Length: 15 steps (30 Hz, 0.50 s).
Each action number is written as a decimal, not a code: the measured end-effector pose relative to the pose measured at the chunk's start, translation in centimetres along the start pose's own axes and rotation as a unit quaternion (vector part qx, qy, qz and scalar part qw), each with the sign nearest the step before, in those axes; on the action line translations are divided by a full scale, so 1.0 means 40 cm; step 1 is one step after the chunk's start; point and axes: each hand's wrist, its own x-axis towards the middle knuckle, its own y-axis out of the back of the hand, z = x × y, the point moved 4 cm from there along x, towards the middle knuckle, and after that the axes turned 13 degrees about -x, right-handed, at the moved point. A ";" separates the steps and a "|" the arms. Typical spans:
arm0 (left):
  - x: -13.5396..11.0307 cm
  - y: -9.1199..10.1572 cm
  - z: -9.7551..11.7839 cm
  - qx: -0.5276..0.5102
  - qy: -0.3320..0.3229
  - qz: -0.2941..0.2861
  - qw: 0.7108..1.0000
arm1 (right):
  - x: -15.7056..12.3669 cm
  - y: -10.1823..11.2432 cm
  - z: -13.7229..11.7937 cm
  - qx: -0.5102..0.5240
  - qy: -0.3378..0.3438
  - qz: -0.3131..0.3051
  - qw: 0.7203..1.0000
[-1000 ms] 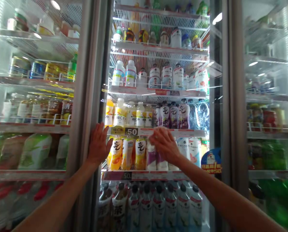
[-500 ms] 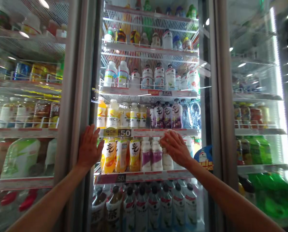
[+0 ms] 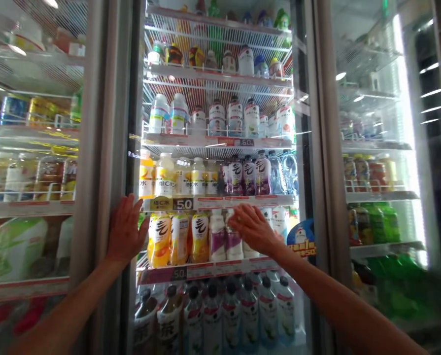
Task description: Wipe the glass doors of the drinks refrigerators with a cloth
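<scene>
My left hand (image 3: 127,229) is raised with its fingers up and thumb apart, against or just in front of the metal door frame (image 3: 111,123) on the left of the middle cooler section. My right hand (image 3: 254,228) reaches across from the right, fingers loosely bent and pointing left, with nothing seen in it. Behind its fingertips stand white bottles with purple labels (image 3: 217,236); the hand partly covers them. Yellow-orange drink bottles (image 3: 159,240) share that shelf, between my two hands. Whether my right fingers touch a bottle cannot be told.
Above runs a shelf edge with a price tag (image 3: 183,203), holding vitamin drink bottles (image 3: 164,177) and dark purple bottles (image 3: 262,175). Tea bottles (image 3: 168,320) fill the bottom row. A blue round sticker (image 3: 301,239) sits by the right door frame (image 3: 325,148). More stocked sections flank both sides.
The whole view has shifted, so the cooler appears farther left. My right hand has moved slightly left across the purple-labelled bottles. My left hand stays by the door frame.
</scene>
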 end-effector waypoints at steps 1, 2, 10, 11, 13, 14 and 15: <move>-0.001 0.000 -0.001 -0.001 0.000 -0.004 1.000 | 0.001 -0.002 0.025 -0.006 -0.024 -0.004 1.000; -0.001 0.001 -0.002 -0.002 0.002 -0.008 1.000 | 0.000 -0.004 0.072 -0.021 -0.084 0.004 0.996; 0.009 0.007 0.009 -0.051 0.024 -0.006 0.998 | 0.004 0.004 0.134 -0.083 -0.223 0.079 0.968; 0.011 0.007 0.012 -0.056 0.030 -0.004 0.998 | 0.008 0.001 0.084 -0.064 -0.144 0.060 0.986; 0.013 0.008 0.016 -0.066 0.040 -0.002 0.997 | 0.008 -0.004 0.029 -0.043 -0.039 0.022 0.998; 0.013 0.008 0.017 -0.070 0.045 -0.002 0.997 | 0.006 -0.005 0.036 -0.046 -0.035 0.008 0.998; 0.013 0.008 0.016 -0.073 0.050 -0.003 0.996 | 0.005 -0.006 0.065 -0.057 -0.065 0.003 0.996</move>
